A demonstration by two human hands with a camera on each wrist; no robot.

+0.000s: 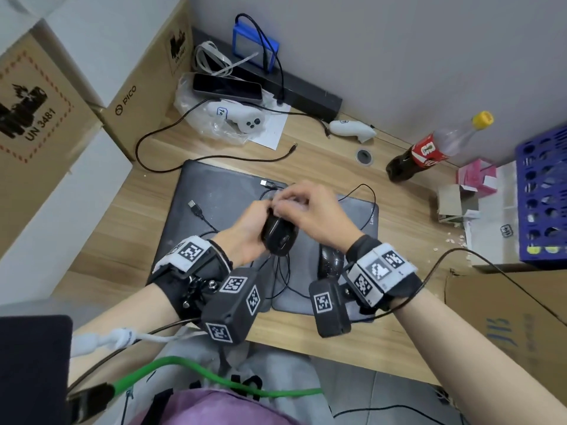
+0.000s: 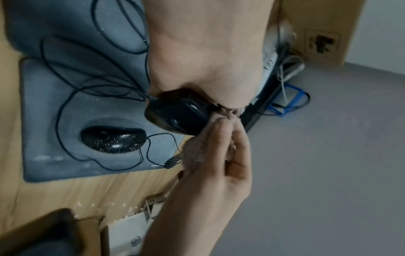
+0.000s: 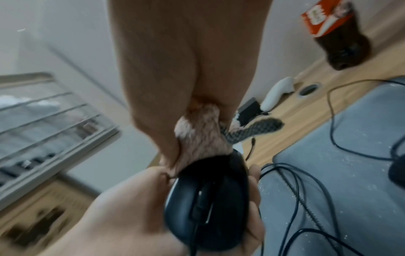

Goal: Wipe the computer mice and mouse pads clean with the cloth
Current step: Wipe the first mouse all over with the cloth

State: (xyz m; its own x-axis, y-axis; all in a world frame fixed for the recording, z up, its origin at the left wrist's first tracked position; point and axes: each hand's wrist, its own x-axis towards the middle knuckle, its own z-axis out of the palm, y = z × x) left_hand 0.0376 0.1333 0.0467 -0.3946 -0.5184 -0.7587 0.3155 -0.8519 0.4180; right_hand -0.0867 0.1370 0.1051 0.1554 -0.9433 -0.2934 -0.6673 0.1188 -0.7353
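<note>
Black mouse held above the pads, cloth pressed to one end.

The left hand (image 1: 245, 233) grips a glossy black mouse (image 1: 279, 236) in the air over the grey mouse pads (image 1: 227, 194), near the desk's (image 1: 310, 145) front edge; its long axis runs away from the person. The right hand (image 1: 310, 214) pinches a pale fluffy cloth (image 3: 198, 136) against its far end. The right wrist view shows the scroll wheel and cord end nearest the person; the left wrist view shows a second mouse (image 2: 114, 139), speckled with white dust, lying on the smaller pad (image 2: 52, 121); the head view half hides it.
</note>
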